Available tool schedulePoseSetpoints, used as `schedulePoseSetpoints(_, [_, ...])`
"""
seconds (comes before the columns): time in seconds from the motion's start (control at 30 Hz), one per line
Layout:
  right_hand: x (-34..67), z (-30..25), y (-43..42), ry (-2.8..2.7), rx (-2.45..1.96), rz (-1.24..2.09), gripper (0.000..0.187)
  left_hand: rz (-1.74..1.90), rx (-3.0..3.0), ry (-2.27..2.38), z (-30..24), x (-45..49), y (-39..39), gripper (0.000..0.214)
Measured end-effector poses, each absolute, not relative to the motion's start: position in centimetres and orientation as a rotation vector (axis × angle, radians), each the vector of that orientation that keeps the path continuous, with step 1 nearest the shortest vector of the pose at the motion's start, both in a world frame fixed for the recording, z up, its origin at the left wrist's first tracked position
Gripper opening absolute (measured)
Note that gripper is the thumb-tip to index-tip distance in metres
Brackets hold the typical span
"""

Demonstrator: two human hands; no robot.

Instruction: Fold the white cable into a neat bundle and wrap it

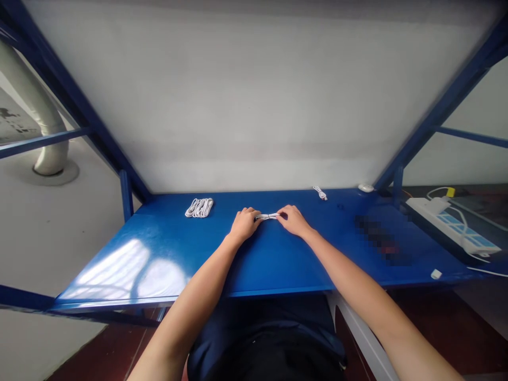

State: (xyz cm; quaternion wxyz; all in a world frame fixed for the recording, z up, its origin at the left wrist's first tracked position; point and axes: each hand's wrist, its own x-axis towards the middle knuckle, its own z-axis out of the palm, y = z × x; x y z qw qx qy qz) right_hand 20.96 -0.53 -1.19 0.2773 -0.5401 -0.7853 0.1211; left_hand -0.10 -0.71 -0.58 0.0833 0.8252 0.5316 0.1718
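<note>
Pale grey wall behind a blue-painted metal table (301,264), blue steel frame bars (448,100) rising on either side, grey floor and a thick white pipe (50,143) off to the left. Past the table's right end, a white power strip (452,225) with blue panels and trailing cords. On the tabletop's right part, a pixelated patch (381,241), too obscured to identify. Left of centre, a bundle of coiled white cables (199,207), lying flat, apart from the hands. Near the far edge, a small coil of white cable (319,193), with a small white object (365,188) further right; near the front edge, a small white plug (436,273). At centre, a folded white cable (266,216) pinched between left hand (245,223) and right hand (293,220), fingers of both curled narrowly over its ends.
</note>
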Motion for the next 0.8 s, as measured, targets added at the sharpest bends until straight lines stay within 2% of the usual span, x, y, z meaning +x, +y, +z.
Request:
schedulePoseSetpoints(0.07, [21.3, -1.3, -0.5, -2.145, -1.454, 0.346, 0.030, 0.519, 2.450, 1.580, -0.7, -0.4, -0.6, 0.038])
schedulePoseSetpoints(0.23, [23.0, -1.3, 0.2, -2.309, -1.642, 0.512, 0.089, 0.403, 2.459, 1.592, -1.1, -1.6, -0.2, 0.073])
schedulePoseSetpoints(0.33, [23.8, -1.1, 0.6, -2.380, -1.830, 0.592, 0.108, 0.232, 2.423, 1.655, -1.3, -1.8, -0.2, 0.085])
schedulePoseSetpoints(0.47, [23.8, -1.1, 0.3, -2.459, -1.842, 0.539, 0.107, 0.135, 2.434, 1.690, -1.6, -1.6, -0.3, 0.093])
schedulePoseSetpoints(0.6, [23.3, -1.5, -0.4, -2.492, -1.782, 0.398, 0.096, 0.135, 2.463, 1.708, -1.7, -1.4, -0.4, 0.091])
schedulePoseSetpoints(0.8, [23.3, -1.6, -0.8, -2.520, -1.667, 0.336, 0.091, 0.145, 2.464, 1.716, -1.9, -1.3, -0.4, 0.090])
